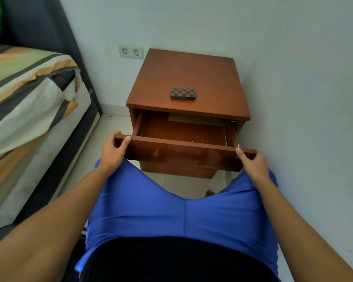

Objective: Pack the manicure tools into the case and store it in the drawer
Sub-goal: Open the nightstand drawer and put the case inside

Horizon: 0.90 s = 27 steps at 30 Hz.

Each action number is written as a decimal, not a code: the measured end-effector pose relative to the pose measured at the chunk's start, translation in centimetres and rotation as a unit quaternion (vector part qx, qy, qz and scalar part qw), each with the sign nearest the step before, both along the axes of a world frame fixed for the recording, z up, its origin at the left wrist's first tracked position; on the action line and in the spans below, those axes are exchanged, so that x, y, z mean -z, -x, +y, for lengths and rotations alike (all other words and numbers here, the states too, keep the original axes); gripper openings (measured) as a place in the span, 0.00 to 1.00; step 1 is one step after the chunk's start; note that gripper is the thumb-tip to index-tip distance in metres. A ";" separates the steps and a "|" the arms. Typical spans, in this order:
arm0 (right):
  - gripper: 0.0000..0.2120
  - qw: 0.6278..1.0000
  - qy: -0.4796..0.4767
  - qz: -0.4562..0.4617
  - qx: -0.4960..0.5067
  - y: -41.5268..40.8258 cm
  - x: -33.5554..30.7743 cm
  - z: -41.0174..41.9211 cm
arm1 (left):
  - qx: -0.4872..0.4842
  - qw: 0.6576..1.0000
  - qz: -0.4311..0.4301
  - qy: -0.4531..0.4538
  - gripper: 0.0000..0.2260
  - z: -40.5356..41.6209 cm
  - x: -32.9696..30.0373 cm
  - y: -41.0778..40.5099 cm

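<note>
A small checkered brown manicure case (183,93) lies closed on top of the wooden nightstand (208,74), near its front edge. Below it the drawer (181,149) is pulled out, its inside bare except for a pale sheet at the back. My left hand (114,151) grips the left end of the drawer front, thumb on the top edge. My right hand (253,161) grips the right end the same way. No loose tools are in view.
A bed with a striped cover (29,94) stands to the left, a strip of tiled floor between it and the nightstand. A double wall socket (130,51) sits behind the nightstand. The wall runs close along the right. My blue shorts (171,210) fill the lower middle.
</note>
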State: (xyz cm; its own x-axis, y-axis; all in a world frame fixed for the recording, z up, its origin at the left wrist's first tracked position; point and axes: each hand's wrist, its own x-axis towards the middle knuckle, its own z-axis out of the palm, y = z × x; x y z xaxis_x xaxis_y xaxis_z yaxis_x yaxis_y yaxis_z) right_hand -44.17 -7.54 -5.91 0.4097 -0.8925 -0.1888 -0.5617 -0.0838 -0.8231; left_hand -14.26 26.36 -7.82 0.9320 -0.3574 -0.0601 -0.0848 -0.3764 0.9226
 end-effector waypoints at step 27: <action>0.36 0.912 0.224 0.069 -0.335 -27.1 -7.9 -5.5 | 0.222 0.888 -0.275 -0.293 0.32 -19.0 -8.1 -15.0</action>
